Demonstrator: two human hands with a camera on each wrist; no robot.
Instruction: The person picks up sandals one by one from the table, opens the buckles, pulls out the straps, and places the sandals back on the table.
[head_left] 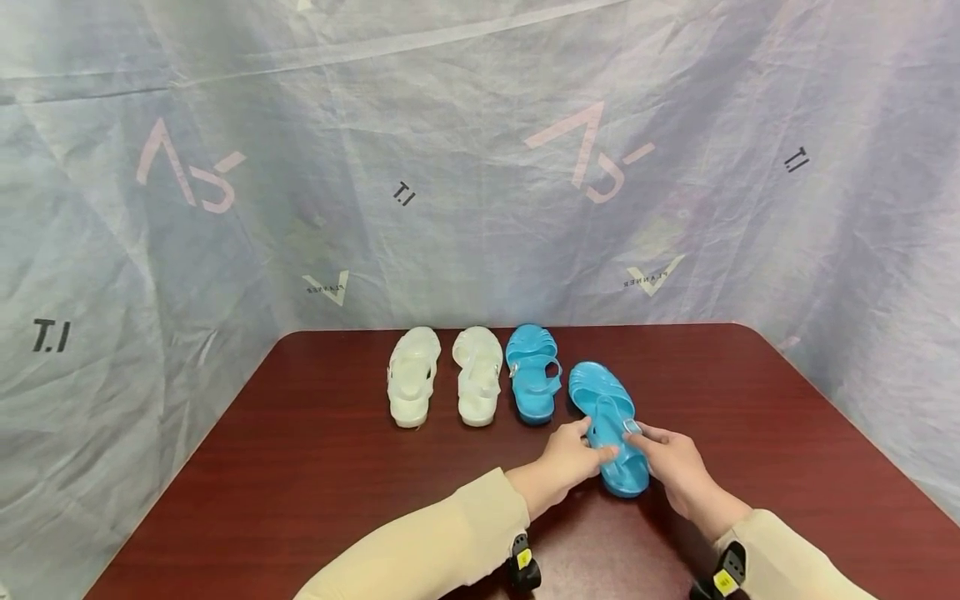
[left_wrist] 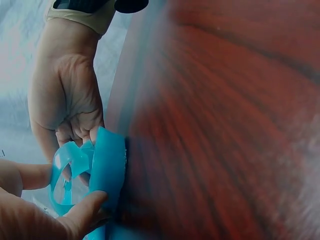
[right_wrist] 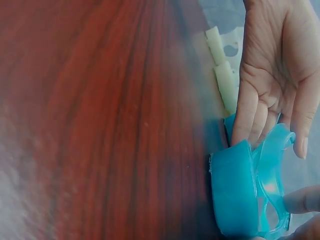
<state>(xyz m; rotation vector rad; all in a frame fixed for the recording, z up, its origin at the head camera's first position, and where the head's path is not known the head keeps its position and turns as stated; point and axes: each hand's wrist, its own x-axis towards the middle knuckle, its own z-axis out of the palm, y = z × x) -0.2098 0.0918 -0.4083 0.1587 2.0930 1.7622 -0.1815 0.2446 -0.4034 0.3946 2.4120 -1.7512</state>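
Observation:
A blue jelly sandal (head_left: 606,392) lies at an angle on the table, its heel toward me and its toe pointing away to the left. My left hand (head_left: 564,458) grips its left side, with the thumb near the heel and a finger by the ankle strap. From the other side my right hand (head_left: 675,468) pinches the strap by the buckle (head_left: 632,427). In the left wrist view the sandal's heel (left_wrist: 111,162) stands between both hands. The right wrist view shows the strap (right_wrist: 272,175) looping up above the heel.
Left of the held sandal stands its blue mate (head_left: 534,400). Two cream sandals, one (head_left: 477,402) beside it and another (head_left: 410,402) farther left, complete the row near the back edge. A printed grey cloth (head_left: 480,167) hangs behind the dark red table (head_left: 300,500).

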